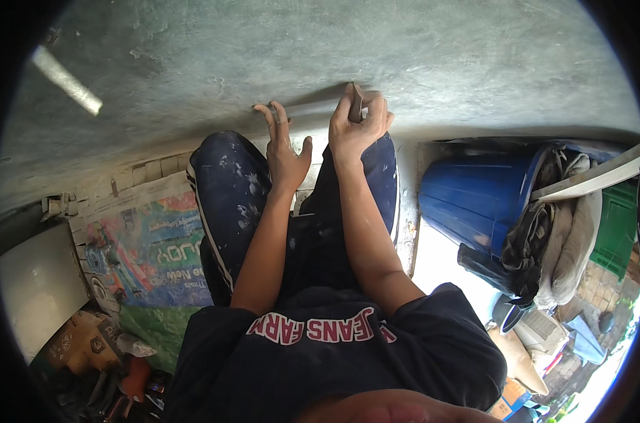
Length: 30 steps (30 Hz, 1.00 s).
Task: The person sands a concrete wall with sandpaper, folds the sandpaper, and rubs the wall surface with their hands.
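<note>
A grey plastered wall [214, 49] with faint smears and scuffs rises in front of me. My right hand [359, 130] is closed round a folded, brownish-grey piece of sandpaper [357, 106], held up close against the wall's lower part. Thumb and fingers pinch it, so much of it is hidden. To its left, my left hand [286, 156] holds nothing. Its fingers are apart, with the raised fingertips at or very near the wall and the thumb out to the side. Pale dust marks both hands.
My knees, in dark trousers [228, 169] with white splotches, are bent close to the wall. On the right lies a blue barrel [475, 197] with dark cloths [538, 225] at its mouth and a green crate [614, 229] beyond. A printed colourful sheet [151, 247] and cardboard box [80, 345] are left.
</note>
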Tool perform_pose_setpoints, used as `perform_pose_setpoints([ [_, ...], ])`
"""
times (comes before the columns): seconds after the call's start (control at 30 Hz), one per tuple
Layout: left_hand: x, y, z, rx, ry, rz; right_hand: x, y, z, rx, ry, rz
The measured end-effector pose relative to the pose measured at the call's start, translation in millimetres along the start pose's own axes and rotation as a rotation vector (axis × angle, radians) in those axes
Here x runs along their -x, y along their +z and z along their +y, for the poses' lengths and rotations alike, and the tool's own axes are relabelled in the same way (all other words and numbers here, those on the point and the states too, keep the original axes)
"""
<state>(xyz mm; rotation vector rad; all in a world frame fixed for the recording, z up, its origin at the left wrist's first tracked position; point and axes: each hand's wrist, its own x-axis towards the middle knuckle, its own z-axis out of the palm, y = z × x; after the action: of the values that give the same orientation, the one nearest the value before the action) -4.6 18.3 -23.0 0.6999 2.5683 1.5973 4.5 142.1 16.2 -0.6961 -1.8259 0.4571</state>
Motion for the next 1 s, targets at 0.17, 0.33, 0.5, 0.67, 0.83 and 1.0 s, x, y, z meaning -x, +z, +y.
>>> perform_pose_setpoints([
  [0.17, 4.4, -2.5, 6.1, 0.036, -0.043, -0.025, 1.3, -8.7, -2.4, -0.030, -0.013, 0.002],
  [0.33, 3.3, -3.0, 2.6, 0.020, -0.039, -0.022, -22.1, -6.5, -19.1, -0.027, -0.090, 0.073],
  [0.5, 0.9, -1.3, 5.2, -0.009, 0.006, -0.003, 24.5, -6.1, 2.0, 0.079, 0.231, -0.335],
  [0.67, 2.7, -1.8, -1.2, -0.128, 0.011, 0.001, 37.3, -3.7, 7.7, -0.073, 0.332, -0.713],
  [0.83, 3.5, -7.4, -0.8, -0.012, -0.074, -0.083, 21.5, -28.6, 5.1, -0.624, 0.860, -0.813],
  [1.0, 4.2, -7.1, -1.5, 0.007, -0.042, -0.068, 11.7, -41.3, 1.8, -0.749, 0.927, -0.504],
])
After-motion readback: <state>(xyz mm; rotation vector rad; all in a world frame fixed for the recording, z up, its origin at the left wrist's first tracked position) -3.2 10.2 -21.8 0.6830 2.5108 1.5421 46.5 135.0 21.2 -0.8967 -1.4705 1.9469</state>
